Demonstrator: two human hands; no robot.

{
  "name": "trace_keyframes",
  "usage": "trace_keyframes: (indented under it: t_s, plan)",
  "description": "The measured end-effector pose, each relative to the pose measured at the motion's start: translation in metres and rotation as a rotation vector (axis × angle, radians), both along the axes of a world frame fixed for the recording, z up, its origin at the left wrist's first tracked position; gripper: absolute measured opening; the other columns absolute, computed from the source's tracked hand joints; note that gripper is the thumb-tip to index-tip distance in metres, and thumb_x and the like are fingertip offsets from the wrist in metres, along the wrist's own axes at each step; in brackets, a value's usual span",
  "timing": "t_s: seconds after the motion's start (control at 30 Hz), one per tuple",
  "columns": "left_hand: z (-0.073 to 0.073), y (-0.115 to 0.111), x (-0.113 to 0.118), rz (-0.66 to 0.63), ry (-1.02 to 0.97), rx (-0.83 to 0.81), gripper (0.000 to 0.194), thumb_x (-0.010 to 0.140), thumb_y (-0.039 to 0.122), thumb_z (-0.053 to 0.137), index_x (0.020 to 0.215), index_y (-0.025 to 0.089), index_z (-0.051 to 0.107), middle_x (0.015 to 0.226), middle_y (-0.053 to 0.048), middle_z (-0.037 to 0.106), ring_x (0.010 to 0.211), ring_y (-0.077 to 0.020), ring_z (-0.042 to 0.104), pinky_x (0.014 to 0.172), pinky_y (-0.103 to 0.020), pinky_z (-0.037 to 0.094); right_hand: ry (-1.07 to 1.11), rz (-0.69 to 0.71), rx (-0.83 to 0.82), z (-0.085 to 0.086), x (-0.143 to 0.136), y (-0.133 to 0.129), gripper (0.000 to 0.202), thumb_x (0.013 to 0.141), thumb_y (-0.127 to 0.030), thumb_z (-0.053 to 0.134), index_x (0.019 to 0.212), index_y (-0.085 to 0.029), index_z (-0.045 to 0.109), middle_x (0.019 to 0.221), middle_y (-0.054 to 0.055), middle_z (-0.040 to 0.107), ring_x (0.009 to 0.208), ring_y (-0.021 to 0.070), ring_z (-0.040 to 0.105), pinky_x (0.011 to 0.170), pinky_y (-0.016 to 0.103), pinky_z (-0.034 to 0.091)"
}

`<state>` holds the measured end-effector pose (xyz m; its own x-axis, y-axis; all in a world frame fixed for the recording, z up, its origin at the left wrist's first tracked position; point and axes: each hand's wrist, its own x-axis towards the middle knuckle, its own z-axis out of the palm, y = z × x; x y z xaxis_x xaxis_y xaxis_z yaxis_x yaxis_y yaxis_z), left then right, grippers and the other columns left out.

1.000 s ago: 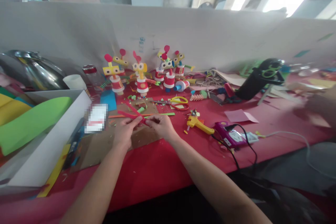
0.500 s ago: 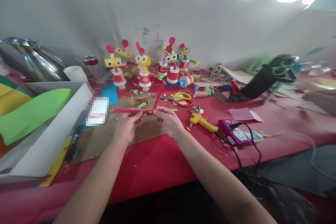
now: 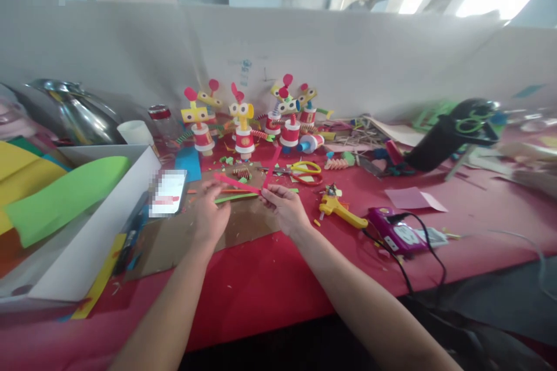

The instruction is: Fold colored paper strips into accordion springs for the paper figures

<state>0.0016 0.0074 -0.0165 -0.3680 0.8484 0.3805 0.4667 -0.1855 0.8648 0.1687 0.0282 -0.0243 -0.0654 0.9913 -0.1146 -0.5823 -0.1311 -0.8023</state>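
Observation:
Two pink-red paper strips [image 3: 273, 168] meet at a corner, and my right hand [image 3: 285, 206] pinches them there. One strip points up and away; the other runs left toward my left hand [image 3: 211, 214]. That hand hovers over the cardboard [image 3: 248, 226] with thumb and fingers apart, near the strip's left end and not gripping it. Beneath the strips, an orange strip [image 3: 230, 191] and a green strip [image 3: 237, 197] lie between my hands. Just beyond are small folded paper springs [image 3: 242, 173] and scissors [image 3: 307, 172] with yellow and red handles.
Several paper-cup figures [image 3: 244, 139] stand along the back. On the right are a yellow glue gun [image 3: 342, 211], a purple power strip [image 3: 394, 232] with cables and a black holder [image 3: 439, 136]. A white box [image 3: 100, 232] of coloured sheets and a phone [image 3: 167, 194] are on the left.
My left hand has let go of the left-running strip and spread its fingers. That strip now slants upward at its left end. My right hand keeps its pinch; the view has shifted slightly.

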Motion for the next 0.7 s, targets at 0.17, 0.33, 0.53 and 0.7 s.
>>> trace_keyframes:
  t_s: [0.17,0.33,0.53,0.7]
  plan:
    - [0.011,-0.003,0.006,-0.165,-0.447,-0.179,0.041,0.061,0.036,0.076,0.098,0.019,0.07,0.087,-0.004,0.067,0.08,-0.0176,0.058,0.074,-0.03,0.043,-0.024,0.003,0.002,0.0,0.001,0.0,0.029,0.05,-0.026,0.084,0.07,-0.016,0.066,0.065,-0.001,0.065,0.06,0.0091,0.059,0.062,0.023,0.048]
    - [0.02,-0.003,0.004,-0.195,-0.79,-0.1,0.028,0.058,0.034,0.079,0.078,0.016,0.074,0.066,-0.002,0.063,0.061,-0.0099,0.048,0.056,-0.024,0.034,-0.154,0.073,0.052,-0.001,-0.001,-0.003,0.025,0.055,-0.029,0.081,0.069,-0.016,0.065,0.063,-0.001,0.063,0.059,0.0096,0.057,0.063,0.024,0.047]
    - [0.02,-0.002,-0.002,-0.158,-0.729,-0.057,0.018,0.062,0.033,0.077,0.07,0.017,0.072,0.072,-0.001,0.065,0.063,-0.0095,0.05,0.063,-0.024,0.037,-0.305,-0.001,0.152,0.008,0.002,-0.007,0.023,0.065,-0.036,0.072,0.071,-0.019,0.058,0.062,-0.002,0.06,0.058,0.0107,0.056,0.056,0.023,0.04]
    - [0.02,-0.005,-0.001,-0.357,-0.7,-0.051,0.021,0.074,0.039,0.067,0.072,0.018,0.065,0.07,0.0,0.059,0.073,-0.014,0.056,0.072,-0.026,0.041,-0.34,-0.076,0.21,0.014,0.009,-0.006,0.021,0.068,-0.035,0.071,0.079,-0.019,0.065,0.058,-0.004,0.052,0.052,0.008,0.043,0.051,0.023,0.033]
